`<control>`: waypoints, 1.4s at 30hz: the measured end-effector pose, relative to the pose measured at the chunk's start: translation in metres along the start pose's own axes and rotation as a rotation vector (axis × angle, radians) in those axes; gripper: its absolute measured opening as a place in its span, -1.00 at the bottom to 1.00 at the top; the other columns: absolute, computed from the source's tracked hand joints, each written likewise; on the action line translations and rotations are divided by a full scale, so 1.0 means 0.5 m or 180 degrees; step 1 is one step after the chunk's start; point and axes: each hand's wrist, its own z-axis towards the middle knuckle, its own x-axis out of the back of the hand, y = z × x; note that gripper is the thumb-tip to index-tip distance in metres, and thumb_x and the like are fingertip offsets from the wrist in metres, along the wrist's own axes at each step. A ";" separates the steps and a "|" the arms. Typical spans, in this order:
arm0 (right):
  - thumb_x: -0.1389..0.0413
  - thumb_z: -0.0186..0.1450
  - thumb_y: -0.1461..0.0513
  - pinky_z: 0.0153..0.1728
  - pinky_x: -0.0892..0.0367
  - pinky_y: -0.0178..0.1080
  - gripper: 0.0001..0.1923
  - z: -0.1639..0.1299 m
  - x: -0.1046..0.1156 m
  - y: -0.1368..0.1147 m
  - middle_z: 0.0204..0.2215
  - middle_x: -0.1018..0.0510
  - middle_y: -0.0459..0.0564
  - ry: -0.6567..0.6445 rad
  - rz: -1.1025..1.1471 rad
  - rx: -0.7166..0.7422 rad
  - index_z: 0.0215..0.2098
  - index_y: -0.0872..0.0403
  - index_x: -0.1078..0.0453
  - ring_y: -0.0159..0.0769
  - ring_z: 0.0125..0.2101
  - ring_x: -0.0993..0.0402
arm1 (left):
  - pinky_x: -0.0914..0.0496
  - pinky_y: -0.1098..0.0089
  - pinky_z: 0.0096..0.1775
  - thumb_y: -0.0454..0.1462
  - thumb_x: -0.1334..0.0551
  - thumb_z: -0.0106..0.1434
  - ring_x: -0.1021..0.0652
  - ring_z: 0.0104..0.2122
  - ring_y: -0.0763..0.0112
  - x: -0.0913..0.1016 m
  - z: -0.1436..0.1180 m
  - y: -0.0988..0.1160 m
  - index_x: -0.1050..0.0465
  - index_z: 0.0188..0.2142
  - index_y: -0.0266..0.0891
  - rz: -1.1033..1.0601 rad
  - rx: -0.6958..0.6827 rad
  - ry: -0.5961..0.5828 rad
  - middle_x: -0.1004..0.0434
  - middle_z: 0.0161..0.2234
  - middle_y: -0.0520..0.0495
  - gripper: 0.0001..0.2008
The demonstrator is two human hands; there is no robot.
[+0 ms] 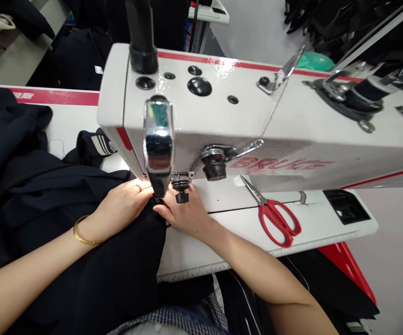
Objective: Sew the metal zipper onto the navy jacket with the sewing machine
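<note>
Sewing station, items as found. Dark navy fabric [48, 209]: lay across the left part of the sewing table [243, 223], its edge under the machine head [201, 116]. Left hand [122, 207]: flat on the fabric, fingers extended toward the needle area. Right hand [185, 214]: pressed on the fabric edge, thumb and fingers pinching it. Red-handled scissors [276, 218]: on the table, near the right hand.

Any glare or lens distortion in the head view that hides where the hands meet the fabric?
Head view: glare on the sewing machine top and chrome faceplate; wide-angle bending stretches the edges; left hand and right hand are sharp, but the dark fabric shows few folds and the faceplate hides the needle.
</note>
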 end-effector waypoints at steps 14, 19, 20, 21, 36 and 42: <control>0.27 0.36 0.19 -0.45 -0.17 -0.34 -0.55 0.018 -0.007 0.049 -0.58 -0.41 -0.06 0.0548 0.0940 -0.0425 -0.53 0.12 -0.32 -0.37 -0.49 -0.34 | -0.31 0.43 -0.38 -0.36 0.04 0.26 -0.43 -0.39 0.40 -0.002 -0.009 0.003 -0.43 -0.33 -0.22 0.0044 -0.0086 0.0174 -0.46 -0.31 -0.09 -0.74; 0.15 0.34 0.14 -0.21 -0.15 -0.21 -0.67 0.009 0.000 0.020 -0.39 -0.48 -0.01 0.0037 0.0173 0.0402 -0.39 0.11 -0.37 -0.25 -0.26 -0.31 | -0.30 0.41 -0.41 -0.32 0.10 0.29 -0.41 -0.47 0.38 0.005 -0.007 0.007 -0.43 -0.38 -0.23 0.0038 -0.0062 0.0179 -0.45 -0.43 -0.09 -0.67; 0.14 0.34 0.14 -0.19 -0.13 -0.20 -0.68 0.007 0.001 0.014 -0.35 -0.48 -0.01 0.0012 0.0069 0.0429 -0.35 0.11 -0.38 -0.24 -0.23 -0.30 | -0.29 0.41 -0.43 -0.32 0.10 0.29 -0.41 -0.47 0.37 0.006 -0.006 0.007 -0.44 -0.39 -0.23 0.0068 -0.0062 0.0178 -0.45 -0.42 -0.09 -0.66; 0.14 0.34 0.14 -0.19 -0.12 -0.19 -0.69 0.006 0.001 0.010 -0.33 -0.48 -0.01 0.0006 -0.0009 0.0423 -0.33 0.10 -0.37 -0.23 -0.22 -0.29 | -0.28 0.41 -0.44 -0.32 0.09 0.28 -0.40 -0.46 0.37 0.006 -0.004 0.007 -0.44 -0.39 -0.23 0.0100 -0.0066 0.0180 -0.45 -0.41 -0.10 -0.67; 0.12 0.34 0.19 -0.19 -0.08 -0.18 -0.73 0.007 -0.014 0.003 -0.33 -0.46 -0.01 0.0260 -0.0401 0.0288 -0.35 0.10 -0.36 -0.24 -0.26 -0.27 | -0.17 0.39 -0.44 -0.42 0.00 0.20 -0.31 -0.53 0.38 0.001 0.014 -0.013 -0.41 -0.44 -0.27 0.0499 -0.0436 0.0269 -0.31 -0.55 -0.02 -0.77; 0.10 0.32 0.22 -0.20 -0.08 -0.17 -0.77 0.002 -0.013 0.001 -0.23 -0.46 -0.01 0.0309 -0.0437 0.0367 -0.31 0.08 -0.38 -0.24 -0.25 -0.27 | -0.11 0.40 -0.49 -0.37 -0.03 0.22 -0.28 -0.57 0.40 0.002 0.013 -0.014 -0.38 -0.54 -0.27 0.0546 -0.0453 0.0520 -0.27 -0.61 -0.01 -0.74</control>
